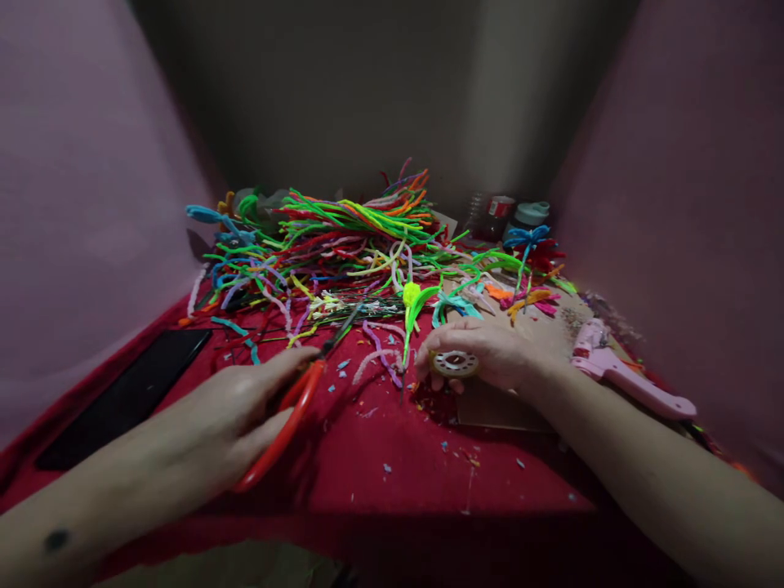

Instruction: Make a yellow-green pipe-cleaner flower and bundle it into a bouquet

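My left hand (245, 416) is wrapped round the handles of orange-handled scissors (306, 390), whose dark blades point up and away over the red cloth. My right hand (478, 351) has its fingers curled round a roll of tape (454, 363) with a white holed core. Just beyond its fingertips, a green pipe-cleaner stem with a leaf and a yellow bud (412, 296) stands near upright; whether the fingertips touch it is unclear. Pink and purple pipe-cleaner pieces (383, 353) lie between the two hands.
A large pile of coloured pipe cleaners (355, 220) spans the back. On the left lies a black phone (126, 392). A pink glue gun (630, 376) rests at the right, near cardboard (502, 412). Bottles (530, 216) stand behind. Small scraps dot the red cloth (392, 441).
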`<action>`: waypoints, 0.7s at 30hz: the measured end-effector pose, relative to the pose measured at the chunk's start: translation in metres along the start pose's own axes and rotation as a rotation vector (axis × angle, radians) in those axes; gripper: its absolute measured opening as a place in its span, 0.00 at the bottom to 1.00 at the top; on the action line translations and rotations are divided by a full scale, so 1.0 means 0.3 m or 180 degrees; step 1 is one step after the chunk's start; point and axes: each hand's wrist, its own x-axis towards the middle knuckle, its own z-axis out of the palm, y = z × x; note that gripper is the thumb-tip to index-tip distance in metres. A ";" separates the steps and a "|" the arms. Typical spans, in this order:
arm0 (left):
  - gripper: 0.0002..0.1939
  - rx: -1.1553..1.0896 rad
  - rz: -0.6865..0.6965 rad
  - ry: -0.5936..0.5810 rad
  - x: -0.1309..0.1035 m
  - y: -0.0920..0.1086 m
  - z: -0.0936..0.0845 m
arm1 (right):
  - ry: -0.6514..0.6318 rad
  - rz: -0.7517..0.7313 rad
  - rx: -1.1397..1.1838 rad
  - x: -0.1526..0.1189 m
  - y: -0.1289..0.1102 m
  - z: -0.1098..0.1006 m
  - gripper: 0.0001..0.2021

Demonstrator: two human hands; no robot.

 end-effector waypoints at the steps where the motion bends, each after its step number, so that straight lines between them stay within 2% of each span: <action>1: 0.19 0.0705 0.0009 0.0474 0.007 -0.020 -0.017 | -0.0006 -0.0069 0.0014 0.000 0.001 0.000 0.10; 2: 0.20 0.1224 0.0019 0.0805 0.014 -0.042 -0.031 | -0.0019 -0.0139 0.0039 0.000 0.001 -0.001 0.10; 4: 0.19 0.1639 0.0189 0.1038 0.023 -0.090 -0.052 | -0.0084 -0.0227 0.0098 0.001 0.000 -0.001 0.10; 6: 0.17 0.1586 0.0398 0.0961 0.027 -0.129 -0.063 | -0.0130 -0.0250 0.0164 0.002 -0.001 0.000 0.10; 8: 0.15 0.1475 0.0382 0.0897 0.032 -0.153 -0.065 | -0.0144 -0.0252 0.0198 0.001 -0.002 0.002 0.10; 10: 0.14 0.1478 0.0438 0.1001 0.044 -0.166 -0.063 | -0.0132 -0.0274 0.0196 -0.001 -0.002 0.004 0.10; 12: 0.16 0.1624 0.0674 0.1096 0.064 -0.175 -0.061 | -0.0133 -0.0275 0.0167 -0.003 -0.002 0.004 0.10; 15: 0.17 0.1833 0.1087 0.1059 0.102 -0.189 -0.067 | -0.0110 -0.0316 0.0097 -0.005 0.003 -0.001 0.10; 17: 0.16 0.1814 0.1203 0.0982 0.125 -0.198 -0.079 | -0.0142 -0.0355 0.0066 -0.004 0.006 -0.005 0.10; 19: 0.15 0.1619 0.1134 0.0841 0.145 -0.200 -0.093 | -0.0149 -0.0330 0.0052 -0.002 0.008 -0.008 0.10; 21: 0.15 0.0969 0.0866 0.0574 0.159 -0.190 -0.105 | -0.0114 -0.0271 0.0075 0.000 0.005 -0.005 0.10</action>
